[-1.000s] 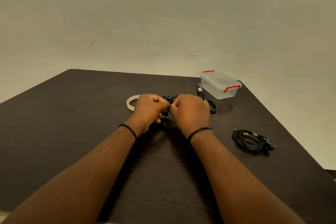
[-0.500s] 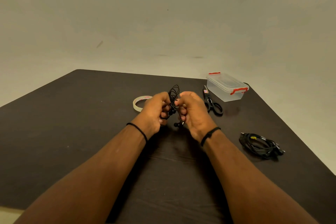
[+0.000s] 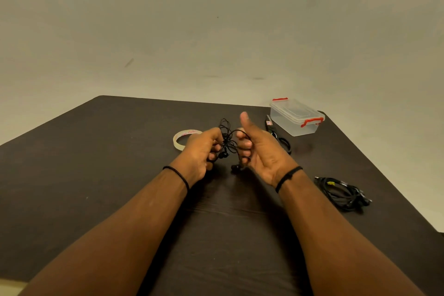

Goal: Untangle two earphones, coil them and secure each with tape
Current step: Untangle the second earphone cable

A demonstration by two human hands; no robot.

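A tangled black earphone (image 3: 227, 138) hangs between my two hands above the dark table (image 3: 96, 175). My left hand (image 3: 200, 151) grips the bundle from the left with curled fingers. From the right, my right hand (image 3: 258, 149) holds the wire in curled fingers with its thumb sticking up; one earbud dangles below it. A second black earphone (image 3: 342, 191), coiled with a small yellow mark, lies on the table to the right. Just behind my left hand lies a roll of clear tape (image 3: 183, 137).
Black-handled scissors (image 3: 278, 136) lie behind my right hand. A clear plastic box with red clips (image 3: 296, 116) stands at the table's far right corner. A plain wall rises behind the table.
Both hands have lifted the tangled earphone off the table and moved slightly apart. My right thumb has come up and my palm has turned inward; an earbud now dangles.
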